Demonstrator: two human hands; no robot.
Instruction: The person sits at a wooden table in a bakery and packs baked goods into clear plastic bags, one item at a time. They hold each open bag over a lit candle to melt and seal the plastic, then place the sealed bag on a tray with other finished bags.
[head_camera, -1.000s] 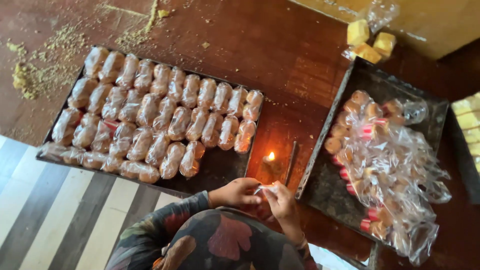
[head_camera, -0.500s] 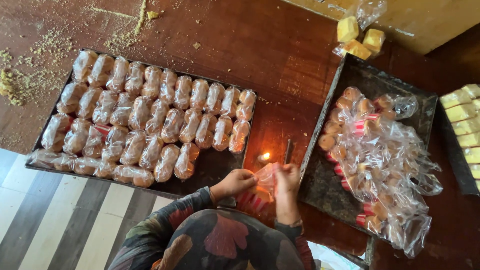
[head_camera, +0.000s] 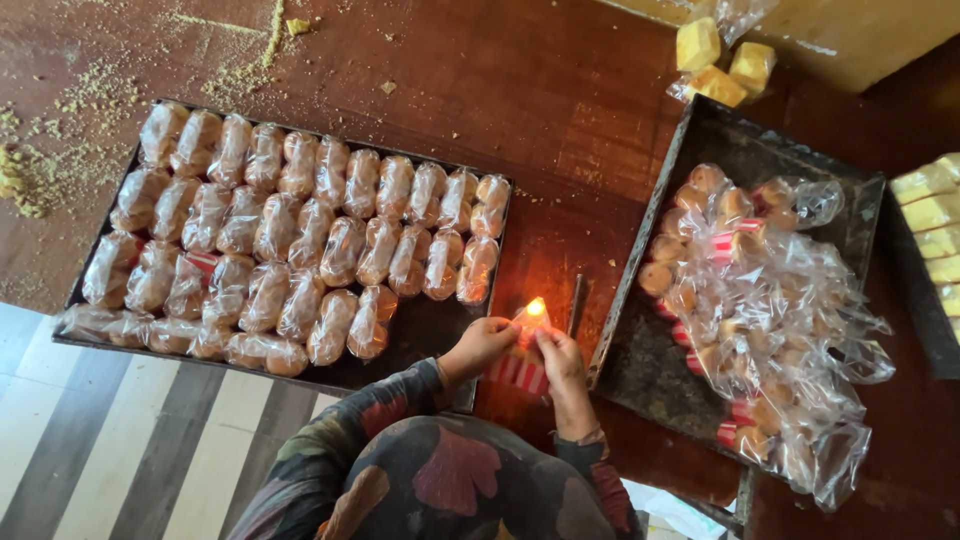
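Observation:
My left hand (head_camera: 480, 345) and my right hand (head_camera: 560, 355) together pinch a small clear plastic packet (head_camera: 518, 368) with a red-and-white striped part. They hold its top end at a small flame (head_camera: 536, 307) burning on the dark wooden table (head_camera: 560, 120). The hands are between two dark trays. The left tray (head_camera: 425, 345) holds rows of sealed clear packets of brown baked pieces (head_camera: 300, 235). The right tray (head_camera: 760, 150) holds a loose heap of open, filled bags (head_camera: 760, 300).
A thin dark stick (head_camera: 576, 303) lies beside the flame. Yellow cake blocks (head_camera: 715, 60) sit in a bag at the top right, with more pale slices (head_camera: 935, 225) at the right edge. Crumbs (head_camera: 40, 170) cover the table's left. A striped mat (head_camera: 110, 440) lies below the left tray.
Both hands have brought the packet's end up to the flame. The trays have not moved; the view has shifted slightly.

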